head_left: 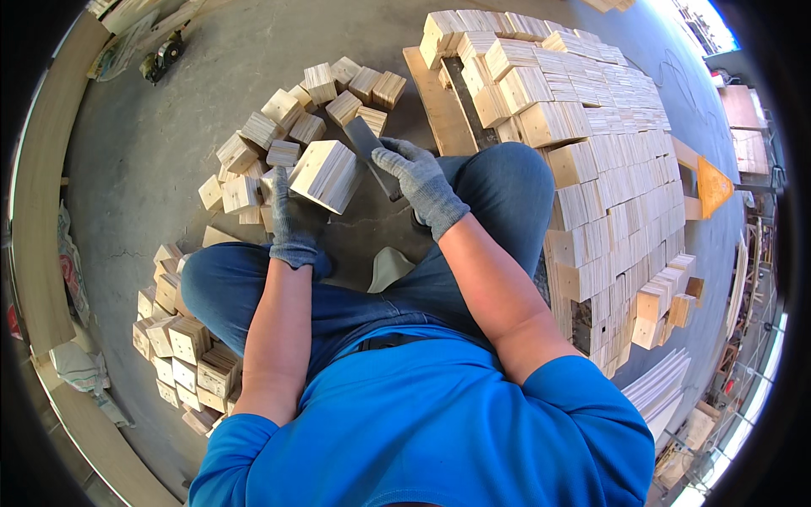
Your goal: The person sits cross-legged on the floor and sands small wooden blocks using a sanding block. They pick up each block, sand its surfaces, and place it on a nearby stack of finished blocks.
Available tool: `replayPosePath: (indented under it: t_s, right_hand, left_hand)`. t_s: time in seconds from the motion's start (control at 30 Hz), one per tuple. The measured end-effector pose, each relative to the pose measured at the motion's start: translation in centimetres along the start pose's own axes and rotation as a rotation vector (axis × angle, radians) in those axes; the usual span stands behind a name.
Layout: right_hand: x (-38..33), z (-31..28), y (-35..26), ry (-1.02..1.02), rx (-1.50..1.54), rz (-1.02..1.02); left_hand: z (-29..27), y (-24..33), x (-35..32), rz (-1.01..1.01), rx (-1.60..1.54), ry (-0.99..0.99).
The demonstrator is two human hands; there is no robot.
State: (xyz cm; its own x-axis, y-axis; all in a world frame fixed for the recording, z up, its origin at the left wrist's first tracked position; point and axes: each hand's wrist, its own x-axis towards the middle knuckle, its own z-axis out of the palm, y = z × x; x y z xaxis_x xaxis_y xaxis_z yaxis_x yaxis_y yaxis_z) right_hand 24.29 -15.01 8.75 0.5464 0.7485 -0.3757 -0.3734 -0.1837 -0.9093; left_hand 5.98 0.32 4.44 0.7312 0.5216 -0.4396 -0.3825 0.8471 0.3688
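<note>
My left hand (293, 221), in a grey knit glove, holds a layered wooden block (326, 175) from its left side. The thumb points up along the block and the other fingers are mostly hidden. In my right hand (414, 179), also gloved, is a long, flat, dark grey bar (363, 138). The bar slants beside the block's right side; I cannot tell whether they touch. Just beyond the held block lies a loose heap of similar wooden blocks (283, 108) on the floor.
A large stack of blocks (621, 194) stands close on my right, with a yellow-orange triangular part (714, 188) beyond it. Another pile of blocks (193, 338) lies by my left knee. A long board (42, 186) runs along the far left. A dark tool (162, 59) rests at the back left.
</note>
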Motion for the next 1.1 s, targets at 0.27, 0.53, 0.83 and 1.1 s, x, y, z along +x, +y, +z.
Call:
replayPosePath:
  t_s: [0.27,0.53,0.83,1.1]
  right_hand:
    - [0.2,0.3,0.5,0.022,-0.058,-0.016]
    - [-0.2,1.6,0.8,0.155,-0.196,-0.154]
    - [-0.3,2.4,2.8,0.178,-0.729,-0.394]
    - [0.9,0.8,0.8,-0.031,-0.330,-0.050]
  left_hand:
    - [2.1,-0.3,-1.1,-0.099,0.107,0.151]
    - [-1.0,-0.3,-0.1,0.011,0.072,0.169]
    - [0.1,-0.4,-0.4,0.009,0.085,0.238]
    - [0.6,-0.1,-1.2,-0.033,0.172,0.106]
